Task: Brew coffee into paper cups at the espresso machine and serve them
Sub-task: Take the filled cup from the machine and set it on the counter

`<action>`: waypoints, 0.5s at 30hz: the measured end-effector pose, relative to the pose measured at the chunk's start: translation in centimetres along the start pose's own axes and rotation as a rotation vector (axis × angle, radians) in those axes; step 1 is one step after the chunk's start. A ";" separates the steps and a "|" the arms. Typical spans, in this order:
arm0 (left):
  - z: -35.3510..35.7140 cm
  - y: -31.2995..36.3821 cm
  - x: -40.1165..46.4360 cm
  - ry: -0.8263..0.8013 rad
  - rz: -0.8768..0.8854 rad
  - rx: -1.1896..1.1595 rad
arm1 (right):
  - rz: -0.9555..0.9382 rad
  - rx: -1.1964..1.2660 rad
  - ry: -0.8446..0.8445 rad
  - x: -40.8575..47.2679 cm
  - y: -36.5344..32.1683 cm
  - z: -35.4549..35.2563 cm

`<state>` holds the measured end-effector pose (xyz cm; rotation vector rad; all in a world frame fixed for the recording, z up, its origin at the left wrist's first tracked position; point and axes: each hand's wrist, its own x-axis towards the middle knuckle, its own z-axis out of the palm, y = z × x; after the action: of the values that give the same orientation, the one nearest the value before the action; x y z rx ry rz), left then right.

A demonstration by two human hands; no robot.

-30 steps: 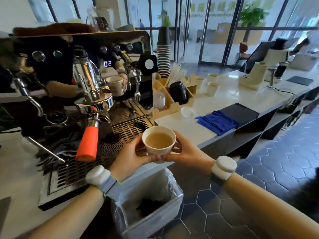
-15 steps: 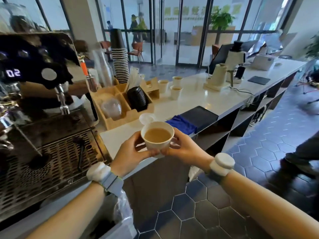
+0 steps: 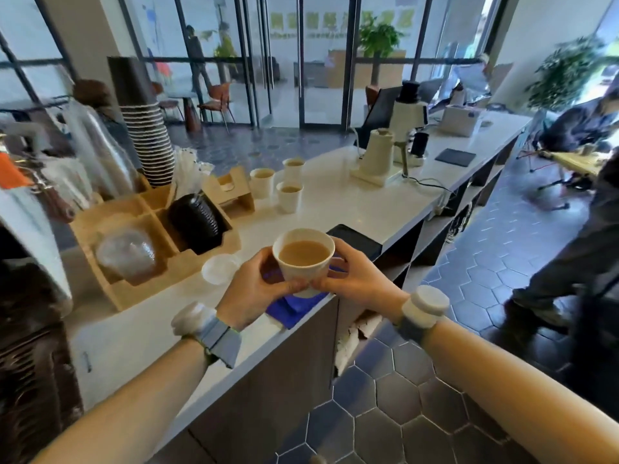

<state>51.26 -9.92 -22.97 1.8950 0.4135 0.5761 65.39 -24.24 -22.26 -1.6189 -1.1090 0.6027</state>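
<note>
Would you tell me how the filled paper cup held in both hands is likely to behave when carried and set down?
The paper cup probably has soft walls, so squeezing could buckle it; both the left hand and the right hand hold it low. Coffee sits near the rim with no lid, so tilting likely spills. Its narrow base may tip easily.

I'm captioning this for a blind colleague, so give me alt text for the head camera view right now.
Both hands, left hand and right hand, hold a filled paper cup of milky coffee above the white counter. Three more filled cups stand farther along it, beyond a wooden organizer with a stack of cups.
</note>
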 end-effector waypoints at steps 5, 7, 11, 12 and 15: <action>1.8 -1.3 7.0 -0.039 0.002 -0.047 | 0.007 -0.009 0.019 5.0 2.5 -4.2; 2.3 -1.3 8.9 -0.051 0.007 -0.059 | 0.010 -0.007 0.032 6.2 2.9 -5.2; 3.7 -2.1 14.9 -0.077 -0.013 -0.102 | 0.014 -0.005 0.044 10.8 5.1 -8.5; 4.1 -2.4 16.3 -0.080 -0.019 -0.111 | 0.014 -0.001 0.047 11.8 5.6 -9.3; 4.8 -2.9 19.4 -0.079 -0.018 -0.090 | 0.019 0.012 0.048 14.1 6.6 -11.0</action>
<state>69.85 -2.16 -23.31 1.8196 0.3470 0.4984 83.05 -17.13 -22.77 -1.6265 -1.0545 0.5792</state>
